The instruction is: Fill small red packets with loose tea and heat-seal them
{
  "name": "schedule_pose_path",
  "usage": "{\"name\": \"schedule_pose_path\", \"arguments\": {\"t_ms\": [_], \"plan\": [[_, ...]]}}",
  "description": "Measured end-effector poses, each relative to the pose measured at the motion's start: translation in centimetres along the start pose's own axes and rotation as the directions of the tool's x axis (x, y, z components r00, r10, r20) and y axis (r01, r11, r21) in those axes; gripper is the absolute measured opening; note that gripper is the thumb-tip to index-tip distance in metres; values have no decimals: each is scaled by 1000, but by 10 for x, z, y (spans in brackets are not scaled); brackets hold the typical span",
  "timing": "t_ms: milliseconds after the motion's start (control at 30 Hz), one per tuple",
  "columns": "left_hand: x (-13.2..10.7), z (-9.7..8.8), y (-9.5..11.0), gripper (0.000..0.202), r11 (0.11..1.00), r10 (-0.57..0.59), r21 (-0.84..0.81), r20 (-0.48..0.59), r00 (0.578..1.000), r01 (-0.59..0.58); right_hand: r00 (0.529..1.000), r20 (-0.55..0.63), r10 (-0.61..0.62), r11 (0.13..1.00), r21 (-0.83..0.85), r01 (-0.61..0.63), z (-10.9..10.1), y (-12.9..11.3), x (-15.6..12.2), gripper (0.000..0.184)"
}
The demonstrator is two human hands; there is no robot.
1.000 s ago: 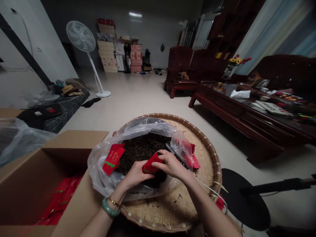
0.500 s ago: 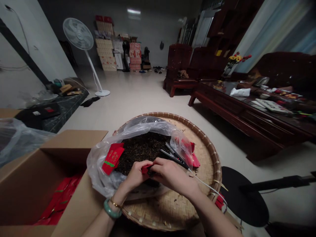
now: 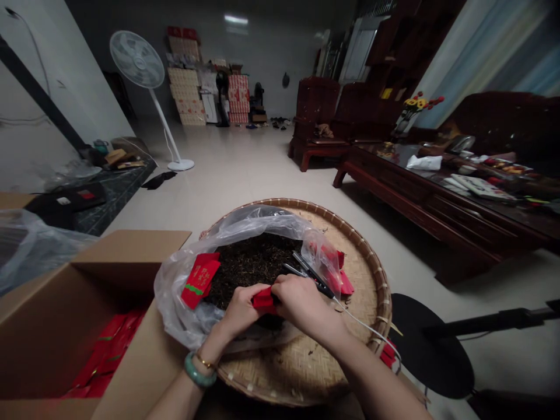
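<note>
My left hand point(image 3: 243, 307) is closed round a small red packet point(image 3: 263, 298) over the front of the plastic bag. My right hand point(image 3: 299, 298) pinches at the packet's right end, its fingertips partly hidden behind the knuckles. Beneath both hands, the clear plastic bag point(image 3: 175, 291) lies open, full of dark loose tea leaves point(image 3: 256, 262). On the bag's left side rest several flat red packets point(image 3: 201, 280) with gold print and a green band. A black tong-shaped heat sealer point(image 3: 317, 277) with a white cord lies just beyond my right hand.
The bag sits on a round woven bamboo tray point(image 3: 363, 326). More red packets point(image 3: 345, 283) lie at its right. To the left stands an open cardboard box point(image 3: 135, 356) holding red packets point(image 3: 105, 356). A black round stand base point(image 3: 431, 350) is on the floor at right, near a wooden table point(image 3: 394, 181).
The right hand has shifted slightly right and up along the packet, so more of its red side shows between the hands. The left hand has stayed nearly in place.
</note>
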State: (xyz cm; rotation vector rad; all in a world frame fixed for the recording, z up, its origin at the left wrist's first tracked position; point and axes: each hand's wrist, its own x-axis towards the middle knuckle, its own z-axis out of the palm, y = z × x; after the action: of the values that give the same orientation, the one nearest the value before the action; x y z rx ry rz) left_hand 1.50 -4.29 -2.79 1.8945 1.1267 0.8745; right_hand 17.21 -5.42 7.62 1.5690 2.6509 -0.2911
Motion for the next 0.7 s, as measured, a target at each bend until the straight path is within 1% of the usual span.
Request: {"name": "schedule_pose_path", "arguments": {"t_ms": [100,200,300,367,567,700], "plan": [[-1,0,2,26,1000,-2,31,-6,1000,2,999,-36,-5,1000,6,5,7,3,6,16],[0,1,3,34,999,-2,38,-33,999,3,995,-93,-33,996,83,41,10,9,7,15],[2,3,3,28,999,-21,38,-30,999,22,988,-131,-80,980,173,102,7,17,4,16],[3,5,1,27,999,-43,26,-41,998,44,983,-156,-101,963,234,137,3,23,3,15],[4,10,-9,29,995,-78,-70,-72,994,73,976,-205,-69,899,413,150,-3,33,0,15],[4,11,-10,29,995,-75,-73,-83,994,69,969,-242,-44,876,457,154,-1,33,0,12]]}}
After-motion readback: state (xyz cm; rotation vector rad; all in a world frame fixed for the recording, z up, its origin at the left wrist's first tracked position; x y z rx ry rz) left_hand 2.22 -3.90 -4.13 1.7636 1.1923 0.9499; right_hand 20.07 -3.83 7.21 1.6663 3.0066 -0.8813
